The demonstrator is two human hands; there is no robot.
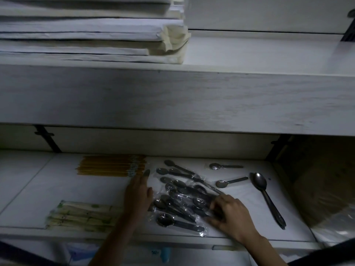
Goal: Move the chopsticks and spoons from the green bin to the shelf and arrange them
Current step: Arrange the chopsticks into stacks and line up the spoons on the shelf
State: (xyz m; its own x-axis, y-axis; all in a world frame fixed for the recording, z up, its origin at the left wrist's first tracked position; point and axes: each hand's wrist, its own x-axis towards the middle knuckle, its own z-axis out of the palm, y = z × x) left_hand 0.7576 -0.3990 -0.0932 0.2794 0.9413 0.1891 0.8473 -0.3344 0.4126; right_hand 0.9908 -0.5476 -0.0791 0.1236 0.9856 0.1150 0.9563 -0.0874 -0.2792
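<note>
Lower shelf, dim light. Green bin not in frame.

Key relation: spoon pile sits btwn the two hands, centre-right of frame. Spoons are wrapped in clear plastic. Long axes mostly run diagonal, bowls to upper left, handles to lower right, but not parallel; several overlap.

L hand: at pile's left edge, fingers straight and relaxed, holding nothing. Its fingertip points up-frame, just beside the right end of the yellow chopsticks.

R hand: on pile's lower-right edge, at the handle ends. Fingers are curled down onto the wrap and look to be pinching it; too dark to say which spoon.

R hand is nearer the handles, L hand nearer the bowls. Judgement: pile is being straightened, so next move prob. needs R hand to draw handles into line while L hand steadies the bowl side. Wrap looks slick and may slide.

Other task items on the shelf:
- Yellow chopsticks: neat row, axis left-right, upper left of pile.
- Pale wrapped chopsticks: stacked lower left, axis left-right, apart from L hand.
- Two short spoons at right of pile, laid left-right, apart from both hands.
- Big spoon: far right, bowl up-frame, handle to lower right, near R hand, not touching.
</note>
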